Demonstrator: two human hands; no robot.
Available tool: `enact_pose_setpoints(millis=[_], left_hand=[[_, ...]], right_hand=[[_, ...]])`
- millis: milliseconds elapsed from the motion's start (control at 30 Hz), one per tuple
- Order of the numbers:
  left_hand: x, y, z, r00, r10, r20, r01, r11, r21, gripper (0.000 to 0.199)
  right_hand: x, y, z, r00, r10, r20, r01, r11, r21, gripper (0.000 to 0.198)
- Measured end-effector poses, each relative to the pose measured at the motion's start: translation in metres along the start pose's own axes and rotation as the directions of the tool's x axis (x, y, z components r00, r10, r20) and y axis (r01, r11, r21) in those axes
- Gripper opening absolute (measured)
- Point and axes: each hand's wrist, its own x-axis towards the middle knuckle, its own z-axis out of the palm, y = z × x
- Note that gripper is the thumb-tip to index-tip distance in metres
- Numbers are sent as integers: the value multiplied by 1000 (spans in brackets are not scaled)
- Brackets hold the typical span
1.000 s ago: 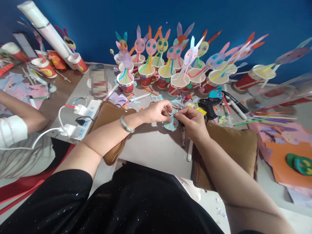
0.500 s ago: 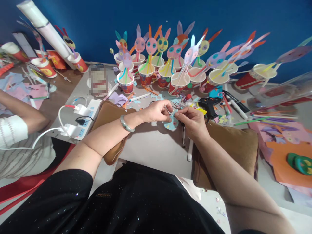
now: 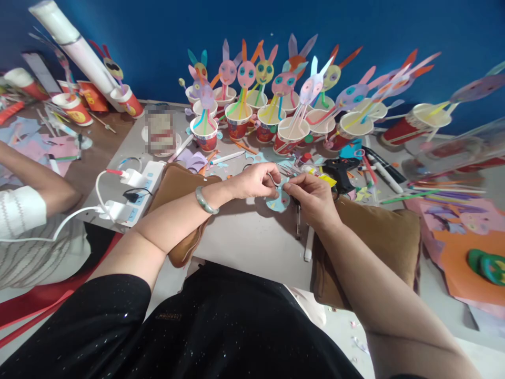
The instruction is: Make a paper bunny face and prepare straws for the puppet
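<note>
I see the pale-blue, round paper disc (image 3: 278,202) below and between both sets of fingertips: right hand (image 3: 311,199) pinched on its top, left hand (image 3: 258,180) curled beside, grip unclear.

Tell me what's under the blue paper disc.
Grey table shows beside the blue paper disc, with a shadow near its lower edge. Whatever lies directly beneath it is covered.

Matt paper disc (image 3: 278,202), cloth cushion (image 3: 381,237), glossy bangle (image 3: 203,201)
</note>
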Motion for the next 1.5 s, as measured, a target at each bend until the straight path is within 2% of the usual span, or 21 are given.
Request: enact_pose_setpoints(millis=[600,867,1067,1200,1367,1500], left_hand=[[1,-4,-1,1000,21,-4,-21,1000,11,28],[1,-5,1,999,29,-31,-28,999,25,27],[2,-5,-2,994,96,-47,-96,995,11,13],[3,-4,-3,992,123,-21,-121,990,74,9],[1,0,-2,990,114,-88,-91,969,230,11],[-2,6,-2,991,95,-93,-78,983,169,11]], right_hand=[[-1,-5,2,1000,4,12,-3,999,-51,40],[-1,-5,4,999,-3,53,3,1000,4,43],[1,-1,1,1000,-26,13,26,999,-22,45],[2,1,1,1000,-29,12,29,999,-26,46],[1,1,2,999,-27,25,27,1000,-11,47],[0,-1,2,1000,-29,-7,29,1000,-12,41]])
